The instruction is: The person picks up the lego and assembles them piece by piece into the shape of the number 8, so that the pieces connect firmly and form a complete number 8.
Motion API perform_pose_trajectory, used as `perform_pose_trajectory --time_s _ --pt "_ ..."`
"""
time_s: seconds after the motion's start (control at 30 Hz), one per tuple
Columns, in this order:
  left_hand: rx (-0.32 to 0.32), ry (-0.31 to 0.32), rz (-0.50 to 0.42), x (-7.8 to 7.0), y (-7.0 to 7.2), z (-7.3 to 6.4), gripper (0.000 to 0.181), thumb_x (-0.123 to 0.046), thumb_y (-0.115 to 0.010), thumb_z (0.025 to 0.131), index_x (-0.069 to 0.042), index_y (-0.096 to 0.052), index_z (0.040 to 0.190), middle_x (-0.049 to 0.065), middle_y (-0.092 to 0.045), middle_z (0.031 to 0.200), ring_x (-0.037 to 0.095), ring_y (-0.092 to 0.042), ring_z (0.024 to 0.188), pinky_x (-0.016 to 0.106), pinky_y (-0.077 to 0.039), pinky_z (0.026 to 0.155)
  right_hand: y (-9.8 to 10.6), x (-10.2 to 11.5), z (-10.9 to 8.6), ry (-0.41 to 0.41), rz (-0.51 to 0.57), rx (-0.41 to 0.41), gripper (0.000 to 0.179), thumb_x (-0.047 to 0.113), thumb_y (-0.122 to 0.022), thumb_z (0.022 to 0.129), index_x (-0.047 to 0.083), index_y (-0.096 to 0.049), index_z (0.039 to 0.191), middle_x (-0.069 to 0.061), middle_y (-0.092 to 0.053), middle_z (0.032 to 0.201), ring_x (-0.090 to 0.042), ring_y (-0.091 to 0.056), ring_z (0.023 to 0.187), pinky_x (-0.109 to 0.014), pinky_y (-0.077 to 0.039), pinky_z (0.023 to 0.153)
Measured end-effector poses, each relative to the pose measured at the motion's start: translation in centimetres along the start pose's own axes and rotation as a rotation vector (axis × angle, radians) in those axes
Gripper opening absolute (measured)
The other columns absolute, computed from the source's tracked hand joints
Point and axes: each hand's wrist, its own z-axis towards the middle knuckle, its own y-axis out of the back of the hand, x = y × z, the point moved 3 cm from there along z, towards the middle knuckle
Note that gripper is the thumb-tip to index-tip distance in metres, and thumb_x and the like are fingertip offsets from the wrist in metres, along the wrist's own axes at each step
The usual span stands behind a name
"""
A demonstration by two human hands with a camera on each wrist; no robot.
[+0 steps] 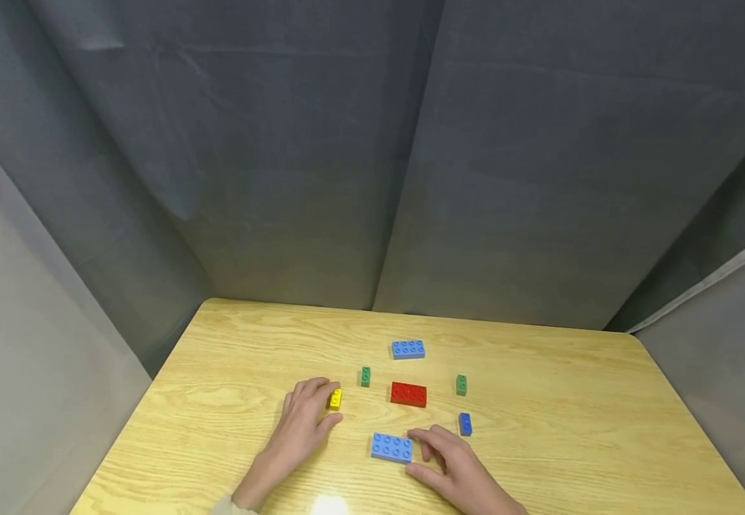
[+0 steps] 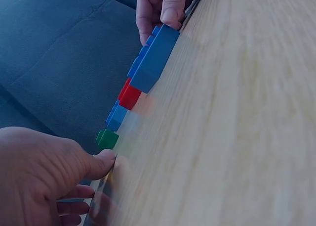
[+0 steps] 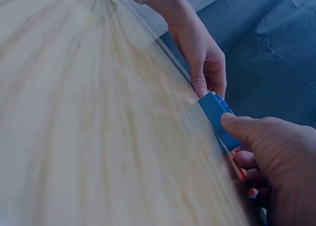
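In the head view, my left hand (image 1: pixel 301 422) spreads around a small yellow brick (image 1: pixel 336 399). Its index fingertip lies at the brick's far end, while the thumb stays a little apart from the near end. The left wrist view shows the thumb (image 2: pixel 101 164) straight; the yellow brick is hidden there. My right hand (image 1: pixel 452 465) pinches the right end of a large light blue brick (image 1: pixel 391 448) between thumb and index finger, at the table's front. That brick lies flat, studs up. Across the right wrist view, the thumb (image 3: pixel 239 124) presses against its side.
A red brick (image 1: pixel 408 394) lies mid-table, with another light blue brick (image 1: pixel 408 349) behind it. Small green bricks sit left (image 1: pixel 366 377) and right (image 1: pixel 461 385) of the red one. A small dark blue brick (image 1: pixel 465 424) is just beyond my right hand. Grey curtains (image 1: pixel 295 179) surround the wooden table (image 1: pixel 572 415).
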Motion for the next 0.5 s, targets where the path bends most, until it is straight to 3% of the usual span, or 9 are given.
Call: perform_pose_trajectory --time_s 0.33,0.5 --pt "-0.016 0.006 0.039 0.17 -0.12 0.22 0.04 -0.019 -0.082 0.091 -0.003 -0.07 0.126 0.016 -0.062 0.134 0.034 -0.054 0.125 0.049 -0.045 0.097 -0.44 -0.32 0.36 0.047 0.069 -0.069 0.038 0.044 -0.075 0.096 0.021 -0.072 0.126 0.014 -0.055 0.085 -0.003 -0.045 0.069 -0.02 -0.041 0.059" --pt "-0.017 0.007 0.039 0.29 -0.24 0.11 0.04 -0.021 -0.083 0.09 -0.006 -0.07 0.125 0.005 -0.062 0.119 0.02 -0.054 0.108 0.038 -0.047 0.088 -0.53 -0.5 0.34 0.04 0.078 -0.08 0.037 0.042 -0.075 0.096 0.02 -0.073 0.126 0.014 -0.054 0.084 -0.002 -0.044 0.068 -0.019 -0.041 0.058"
